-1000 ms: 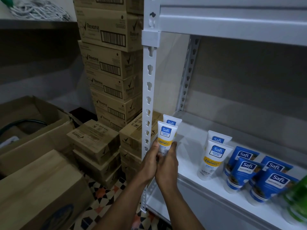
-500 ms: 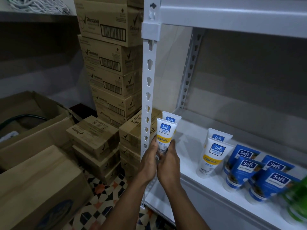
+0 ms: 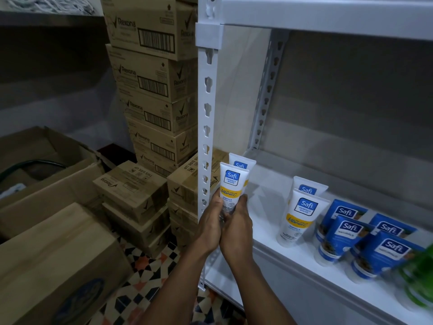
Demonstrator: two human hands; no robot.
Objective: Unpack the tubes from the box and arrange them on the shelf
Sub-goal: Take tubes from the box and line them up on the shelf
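Head view: left hand (image 3: 209,221), right hand (image 3: 236,228), both tight around two white tubes (image 3: 230,184) at the shelf (image 3: 264,221).

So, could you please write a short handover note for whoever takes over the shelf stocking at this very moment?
Left hand and right hand: both grip the lower part of the front white tube, upright at the shelf's left end.
A second white tube is right behind it; I cannot tell whether it is held too.
Done: a white pair and the blue tubes stand further right.
Left: set these down in line, then probably fetch more from the open box at left; its contents are not visible.
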